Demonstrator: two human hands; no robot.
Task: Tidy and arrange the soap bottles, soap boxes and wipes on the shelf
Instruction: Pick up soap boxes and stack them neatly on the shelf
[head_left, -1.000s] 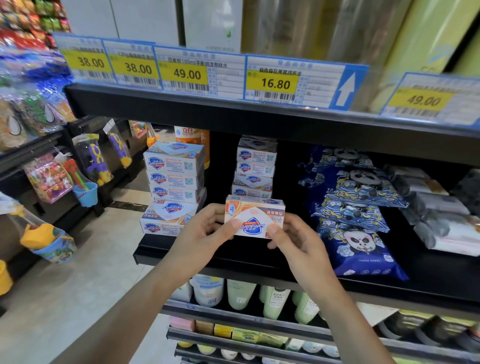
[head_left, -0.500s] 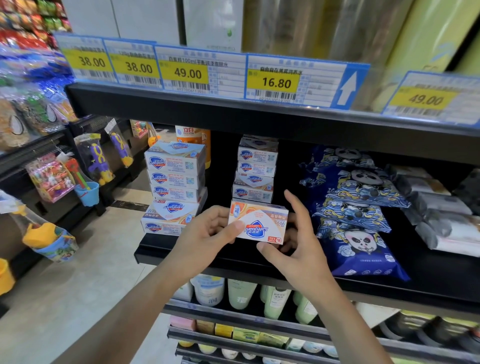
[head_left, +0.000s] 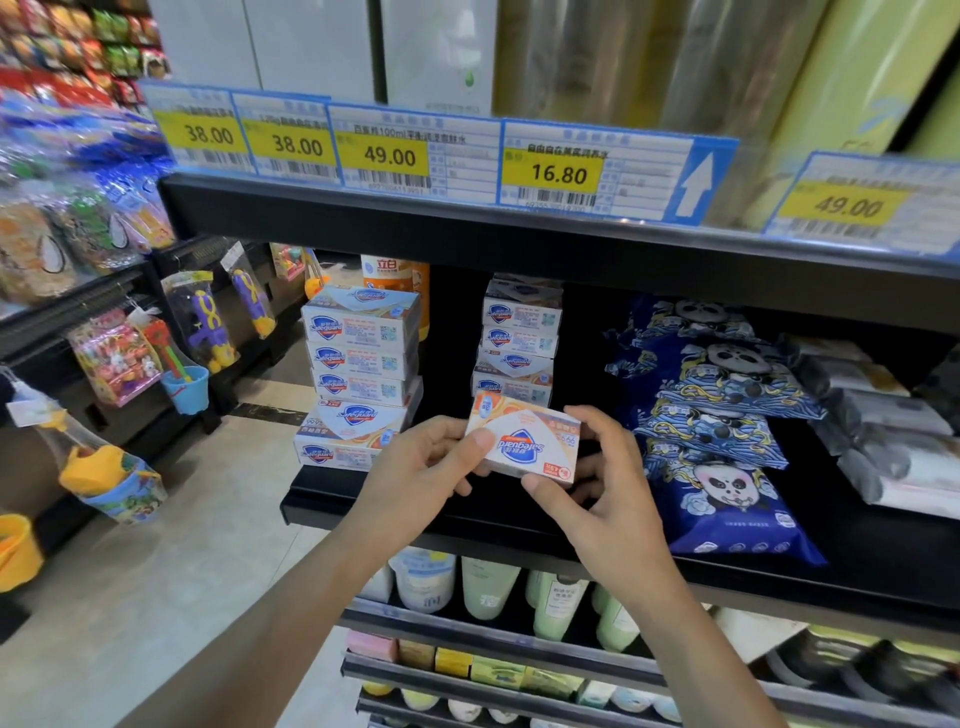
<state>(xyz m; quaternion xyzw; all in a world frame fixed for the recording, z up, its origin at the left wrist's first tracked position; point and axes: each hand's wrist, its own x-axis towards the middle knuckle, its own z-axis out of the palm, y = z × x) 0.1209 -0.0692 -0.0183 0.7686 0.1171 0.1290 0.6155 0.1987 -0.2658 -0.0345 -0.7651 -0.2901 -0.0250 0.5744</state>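
Both hands hold one white and orange soap box (head_left: 524, 441) just above the front of the black shelf (head_left: 519, 525), its logo upside down. My left hand (head_left: 426, 462) grips its left edge with the thumb on the face. My right hand (head_left: 597, 488) grips its right side and lower corner. A stack of several soap boxes (head_left: 358, 374) stands at the shelf's left end. A second stack of soap boxes (head_left: 517, 343) stands further back, right behind the held box. Blue panda wipe packs (head_left: 717, 431) lie overlapping to the right. An orange soap bottle (head_left: 395, 275) shows behind the left stack.
Grey wipe packs (head_left: 883, 426) lie at the far right of the shelf. Price tags (head_left: 561, 171) line the shelf edge above. Pale green bottles (head_left: 556, 603) stand on the shelf below. Toys (head_left: 202, 322) hang on a rack across the aisle to the left.
The held soap box has tilted clockwise, its right end dropping. My right hand spread its fingers, then closed again around the box's right side. My left hand kept its grip.
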